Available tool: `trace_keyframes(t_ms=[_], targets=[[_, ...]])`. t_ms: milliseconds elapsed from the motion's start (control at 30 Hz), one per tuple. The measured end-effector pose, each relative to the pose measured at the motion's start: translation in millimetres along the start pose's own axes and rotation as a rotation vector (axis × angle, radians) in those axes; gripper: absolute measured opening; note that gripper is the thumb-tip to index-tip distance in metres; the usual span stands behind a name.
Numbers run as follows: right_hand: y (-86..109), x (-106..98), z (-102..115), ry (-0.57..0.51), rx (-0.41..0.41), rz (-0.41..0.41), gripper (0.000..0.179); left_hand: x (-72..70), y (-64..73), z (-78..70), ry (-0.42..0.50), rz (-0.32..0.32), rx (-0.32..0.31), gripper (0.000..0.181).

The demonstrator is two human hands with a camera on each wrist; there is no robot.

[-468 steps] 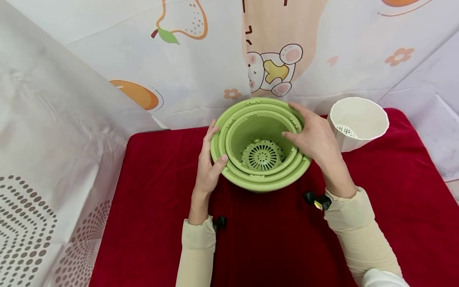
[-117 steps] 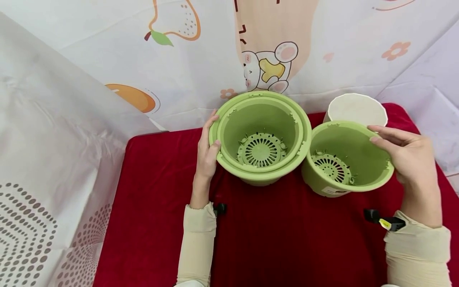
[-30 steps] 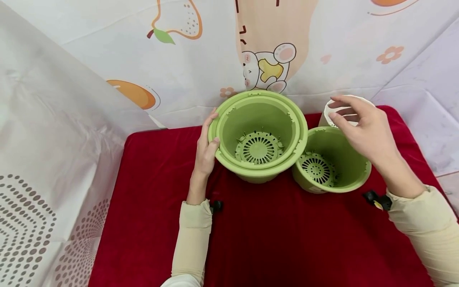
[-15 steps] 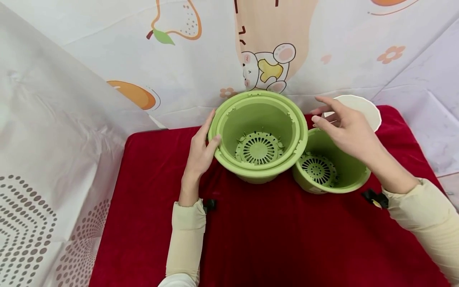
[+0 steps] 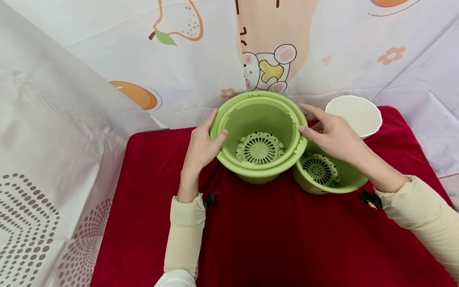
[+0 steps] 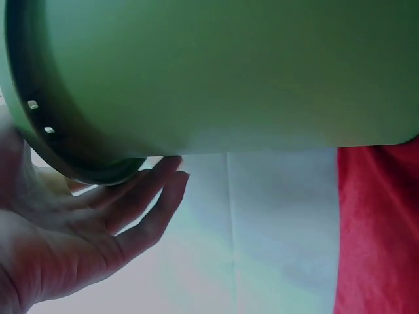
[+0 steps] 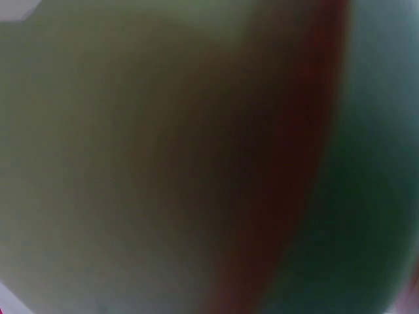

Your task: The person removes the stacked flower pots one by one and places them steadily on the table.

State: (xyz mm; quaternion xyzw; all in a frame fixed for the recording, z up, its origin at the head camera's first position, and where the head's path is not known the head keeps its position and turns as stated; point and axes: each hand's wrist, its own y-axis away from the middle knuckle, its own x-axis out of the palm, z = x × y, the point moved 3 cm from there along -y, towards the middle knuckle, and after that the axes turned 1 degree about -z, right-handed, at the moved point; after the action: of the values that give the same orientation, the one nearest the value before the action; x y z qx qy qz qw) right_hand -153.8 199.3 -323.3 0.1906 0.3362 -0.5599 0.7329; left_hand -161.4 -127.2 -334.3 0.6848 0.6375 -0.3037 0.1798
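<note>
Two green plastic flower pots (image 5: 259, 173) stand nested on the red cloth in the head view, the inner pot (image 5: 265, 115) with a slotted bottom. My left hand (image 5: 202, 147) holds their left rim, thumb over the edge and fingers outside; the left wrist view shows fingers (image 6: 147, 206) beneath the rim. At the right rim is my right hand (image 5: 335, 133), thumb on the edge and index finger along the outside. A smaller green flower pot (image 5: 308, 181) sits beneath that hand, partly hidden by it. The right wrist view is blurred, with a green pot wall (image 7: 366, 196) filling one side.
A white faceted pot (image 5: 353, 113) stands at the back right, behind the smaller green pot. Red cloth (image 5: 265, 235) covers the table. A white printed curtain (image 5: 208, 67) hangs right behind the pots, with another sheet at the left.
The smallest green pot was lifted out of the nest and set down at the right. Since then my right hand has moved left from above it to the nested pots' rim.
</note>
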Motion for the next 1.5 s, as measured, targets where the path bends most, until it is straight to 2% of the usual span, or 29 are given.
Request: trace_keyframes(t_ms=[300, 467, 700, 967, 1500], targets=[[-0.3, 1.9, 3.0, 0.001, 0.032, 0.029, 0.057, -0.9, -7.8, -6.0, -0.036, 0.024, -0.054, 0.070], [-1.6, 2.0, 4.2, 0.024, 0.035, 0.041, 0.059, 0.5, -13.0, -6.9, -0.041, 0.078, -0.070, 0.077], [-0.5, 1.8, 4.5, 0.013, 0.090, 0.123, 0.065, -0.3, -19.0, -13.1, -0.059, 0.150, -0.105, 0.087], [2.2, 7.3, 5.1, -0.145, 0.156, 0.226, 0.065, 0.3, -26.7, -13.6, -0.072, 0.182, -0.156, 0.090], [2.1, 10.6, 4.5, -0.171, 0.164, 0.241, 0.065, 1.3, -28.2, -13.2, -0.049, 0.193, -0.228, 0.100]])
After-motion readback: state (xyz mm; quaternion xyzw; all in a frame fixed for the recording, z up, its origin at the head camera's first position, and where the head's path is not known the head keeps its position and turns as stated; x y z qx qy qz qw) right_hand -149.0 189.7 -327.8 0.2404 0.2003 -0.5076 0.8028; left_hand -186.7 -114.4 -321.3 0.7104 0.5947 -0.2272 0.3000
